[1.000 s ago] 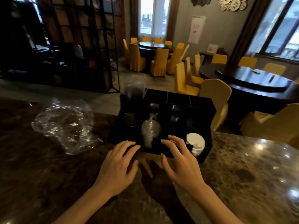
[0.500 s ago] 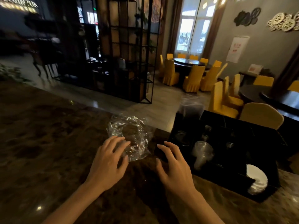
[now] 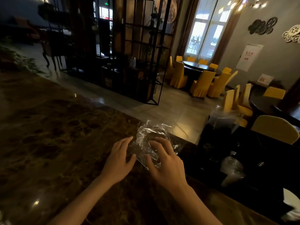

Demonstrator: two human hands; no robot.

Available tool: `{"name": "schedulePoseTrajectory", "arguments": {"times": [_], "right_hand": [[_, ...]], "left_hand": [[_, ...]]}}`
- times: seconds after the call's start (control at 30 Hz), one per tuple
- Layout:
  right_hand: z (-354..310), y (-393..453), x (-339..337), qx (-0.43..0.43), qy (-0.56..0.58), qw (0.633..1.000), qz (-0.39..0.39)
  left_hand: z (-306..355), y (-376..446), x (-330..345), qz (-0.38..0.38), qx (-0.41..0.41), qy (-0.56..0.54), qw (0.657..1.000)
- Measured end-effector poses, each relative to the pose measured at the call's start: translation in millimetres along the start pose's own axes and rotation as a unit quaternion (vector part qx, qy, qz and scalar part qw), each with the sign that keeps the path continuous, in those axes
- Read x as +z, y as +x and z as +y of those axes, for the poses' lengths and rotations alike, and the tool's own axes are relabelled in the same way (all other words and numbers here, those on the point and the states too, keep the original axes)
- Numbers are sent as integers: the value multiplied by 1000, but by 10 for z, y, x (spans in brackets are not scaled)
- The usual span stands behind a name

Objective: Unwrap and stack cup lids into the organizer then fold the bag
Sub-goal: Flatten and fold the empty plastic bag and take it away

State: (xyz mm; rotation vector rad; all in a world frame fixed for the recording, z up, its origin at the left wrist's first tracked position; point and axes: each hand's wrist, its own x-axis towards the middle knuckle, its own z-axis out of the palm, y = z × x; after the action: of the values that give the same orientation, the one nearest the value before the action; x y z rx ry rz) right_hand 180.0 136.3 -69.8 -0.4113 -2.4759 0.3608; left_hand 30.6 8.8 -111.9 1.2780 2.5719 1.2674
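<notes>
A crumpled clear plastic bag (image 3: 148, 133) lies on the dark marble counter (image 3: 56, 135) near its far edge. My left hand (image 3: 119, 157) rests at the bag's left side with fingers spread and straight. My right hand (image 3: 165, 158) lies flat on top of the bag, fingers spread, pressing it down. To the right stands the black organizer (image 3: 214, 143), with a stack of clear lids (image 3: 232, 168) in a front slot and white lids (image 3: 290, 196) at the far right.
The counter's far edge runs just behind the bag, with tiled floor beyond. A clear plastic wrap (image 3: 224, 116) sticks up from the organizer's back left slot. A black metal shelf (image 3: 123, 51) and yellow chairs (image 3: 201, 83) stand in the room behind.
My view swung left from the organizer to the bag. Both hands moved from in front of the organizer to the bag, and the right hand now lies on it.
</notes>
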Motion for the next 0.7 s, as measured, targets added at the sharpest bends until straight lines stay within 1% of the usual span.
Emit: {"name": "schedulePoseTrajectory", "arguments": {"times": [0.13,0.37,0.43,0.53,0.6,0.7], "right_hand": [[-167,143,167,14,-21,1000,9],[-320,294,315,58,-29,997,43],[-367,313,317,52,-5,996,69],[-423,318,303,54,50,991,110],[-434,314,292,58,86,986,128],[-414,271,242,54,106,981,151]], "left_hand": [[-17,90,29,-6,50,-34,998],[-153,140,37,-46,124,-73,988],[-190,183,22,-47,130,-86,987],[-273,284,3,-30,109,-100,989],[-354,361,-26,-17,100,-89,991],[-453,438,-85,14,104,-58,993]]}}
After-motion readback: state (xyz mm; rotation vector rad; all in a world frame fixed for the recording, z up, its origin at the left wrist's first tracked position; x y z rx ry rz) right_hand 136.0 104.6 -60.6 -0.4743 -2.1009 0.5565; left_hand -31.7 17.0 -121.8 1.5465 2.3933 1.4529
